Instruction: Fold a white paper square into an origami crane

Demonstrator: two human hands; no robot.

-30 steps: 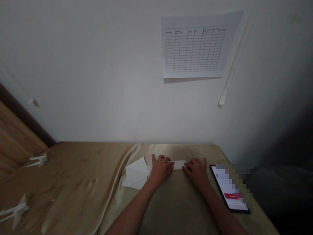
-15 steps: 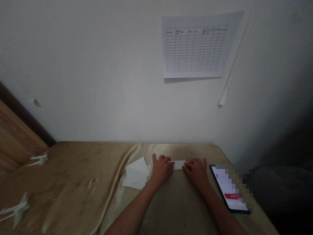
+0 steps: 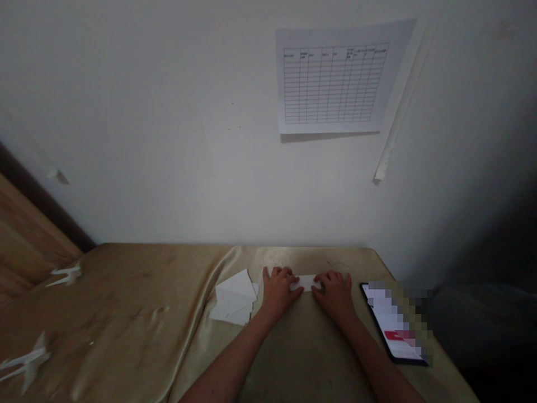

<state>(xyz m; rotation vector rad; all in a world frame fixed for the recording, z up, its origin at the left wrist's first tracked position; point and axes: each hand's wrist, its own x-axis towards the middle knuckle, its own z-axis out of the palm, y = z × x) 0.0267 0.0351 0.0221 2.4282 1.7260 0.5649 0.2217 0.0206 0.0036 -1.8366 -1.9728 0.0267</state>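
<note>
on the gold cloth, the left hand and right hand pinch opposite ends of the white paper strip, which lies flat between them. even pressure and matched edges should help, while uneven fingertips could skew a crease.

Paper strip, between the left hand and right hand: plain white. Loose papers, left of the left hand: off-white. Folded paper figures, far left of both hands: white. Tablecloth, beneath the hands: golden brown, darker mottling, pale sheen. Phone, right of the right hand: black edge, whitish screen, red block. Printed sheet, above the hands: white, dark ruled grid. Wall, beyond them: grey-white, few dark specks. Wooden panel, far left: orange-brown, streaked grain.
</note>
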